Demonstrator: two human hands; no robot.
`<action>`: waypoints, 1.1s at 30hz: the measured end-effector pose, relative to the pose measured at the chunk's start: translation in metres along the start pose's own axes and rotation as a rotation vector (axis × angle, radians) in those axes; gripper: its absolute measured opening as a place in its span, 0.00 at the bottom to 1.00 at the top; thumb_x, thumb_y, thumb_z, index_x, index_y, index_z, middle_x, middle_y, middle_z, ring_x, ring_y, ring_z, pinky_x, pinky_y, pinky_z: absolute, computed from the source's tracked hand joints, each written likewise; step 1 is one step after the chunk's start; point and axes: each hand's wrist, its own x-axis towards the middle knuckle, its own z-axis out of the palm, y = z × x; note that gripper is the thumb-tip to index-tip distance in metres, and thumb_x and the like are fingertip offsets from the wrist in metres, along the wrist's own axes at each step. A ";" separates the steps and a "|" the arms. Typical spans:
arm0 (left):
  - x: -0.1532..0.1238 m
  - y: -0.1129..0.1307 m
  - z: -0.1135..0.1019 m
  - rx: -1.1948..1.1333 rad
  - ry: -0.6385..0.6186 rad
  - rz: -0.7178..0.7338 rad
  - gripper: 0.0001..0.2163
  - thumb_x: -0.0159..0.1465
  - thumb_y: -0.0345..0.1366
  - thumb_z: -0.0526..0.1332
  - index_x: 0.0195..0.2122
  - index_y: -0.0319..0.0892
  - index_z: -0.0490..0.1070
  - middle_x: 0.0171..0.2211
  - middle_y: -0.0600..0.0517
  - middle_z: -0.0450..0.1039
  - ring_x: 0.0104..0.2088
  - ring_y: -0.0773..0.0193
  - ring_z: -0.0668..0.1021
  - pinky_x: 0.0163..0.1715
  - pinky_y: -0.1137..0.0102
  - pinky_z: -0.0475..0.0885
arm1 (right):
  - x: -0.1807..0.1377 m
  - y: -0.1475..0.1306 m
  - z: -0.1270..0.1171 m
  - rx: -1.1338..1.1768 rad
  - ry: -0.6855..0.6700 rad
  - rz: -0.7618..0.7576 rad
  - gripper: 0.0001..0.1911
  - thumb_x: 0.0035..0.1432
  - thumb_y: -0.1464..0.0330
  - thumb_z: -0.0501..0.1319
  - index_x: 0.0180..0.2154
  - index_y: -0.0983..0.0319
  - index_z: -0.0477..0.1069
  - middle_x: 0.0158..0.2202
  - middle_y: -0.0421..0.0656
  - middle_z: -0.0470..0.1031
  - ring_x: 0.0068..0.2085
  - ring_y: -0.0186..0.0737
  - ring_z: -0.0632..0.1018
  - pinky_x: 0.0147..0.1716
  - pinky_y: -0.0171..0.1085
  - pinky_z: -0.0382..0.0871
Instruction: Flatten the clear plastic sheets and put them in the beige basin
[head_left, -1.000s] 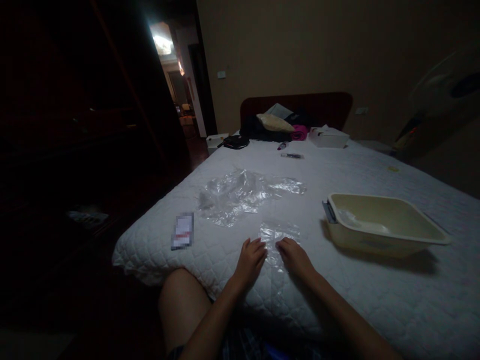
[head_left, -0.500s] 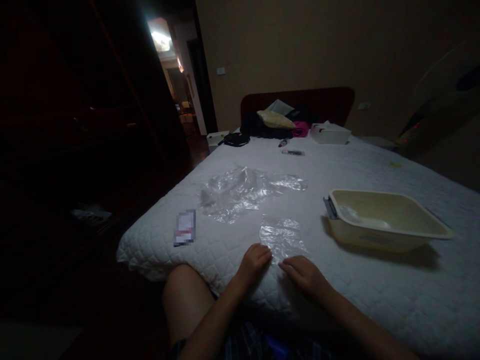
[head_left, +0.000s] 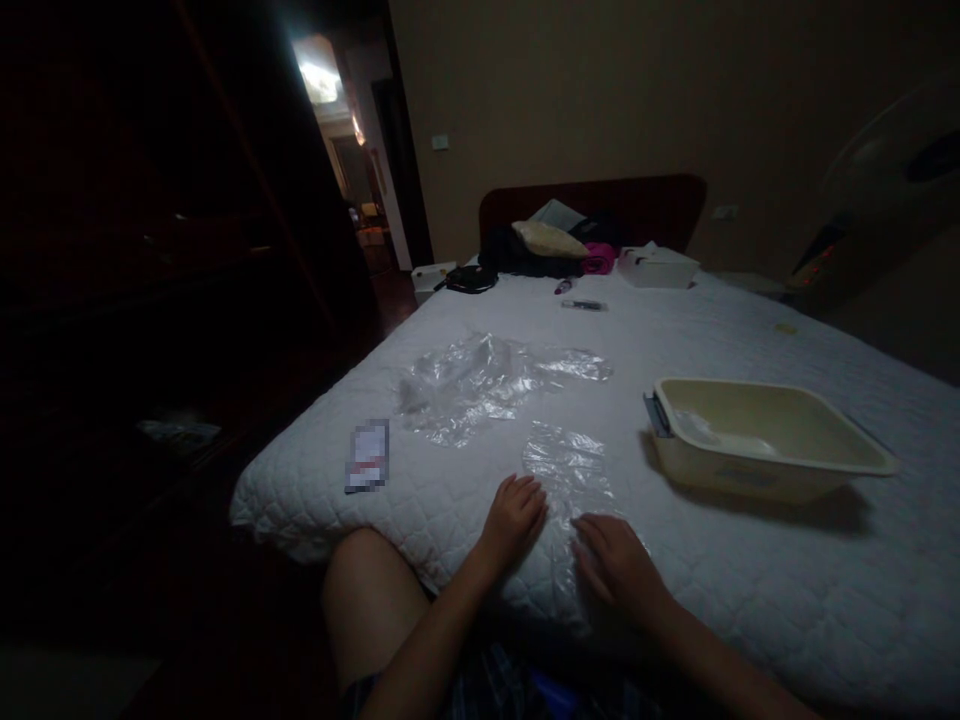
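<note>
A small clear plastic bag (head_left: pixel 566 470) lies flat on the white quilted bed (head_left: pixel 675 330) near its front edge. My left hand (head_left: pixel 514 518) rests on the bag's left edge with the fingers stretched flat. My right hand (head_left: pixel 616 560) lies palm down on the bag's near right part, fingers also spread flat. Neither hand grips anything. A larger heap of crumpled clear plastic bags (head_left: pixel 480 385) sits farther back to the left.
A cream plastic basin (head_left: pixel 765 440) stands to the right. A small printed packet (head_left: pixel 367 455) lies at the left near the bed's edge. Pillows, clothes, a white box (head_left: pixel 656 268) and small items sit by the headboard. The floor at left is dark.
My right hand has slid toward me and to the right over the bag. My left hand has stayed at the bag's left edge. The bag now lies longer and flatter.
</note>
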 end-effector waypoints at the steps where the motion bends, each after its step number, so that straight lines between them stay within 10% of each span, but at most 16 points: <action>1: 0.000 0.000 0.000 -0.001 0.002 -0.001 0.10 0.61 0.31 0.53 0.43 0.40 0.66 0.43 0.47 0.71 0.48 0.58 0.69 0.51 0.56 0.62 | 0.007 0.001 0.002 0.010 0.021 0.113 0.16 0.55 0.68 0.52 0.45 0.67 0.65 0.40 0.53 0.71 0.41 0.47 0.72 0.40 0.45 0.65; 15: -0.008 0.000 -0.008 -0.069 0.057 -0.076 0.16 0.60 0.30 0.51 0.50 0.38 0.60 0.46 0.43 0.66 0.48 0.57 0.68 0.48 0.55 0.63 | 0.057 0.019 0.016 0.705 -0.008 0.575 0.17 0.50 0.65 0.54 0.42 0.63 0.65 0.29 0.41 0.70 0.28 0.36 0.73 0.28 0.35 0.67; 33: -0.011 0.001 -0.007 -0.012 -0.072 0.064 0.13 0.59 0.31 0.53 0.45 0.38 0.65 0.44 0.44 0.69 0.49 0.58 0.69 0.49 0.59 0.64 | 0.065 0.037 0.024 0.573 0.046 0.576 0.17 0.52 0.65 0.51 0.42 0.64 0.66 0.32 0.44 0.71 0.28 0.36 0.72 0.28 0.34 0.66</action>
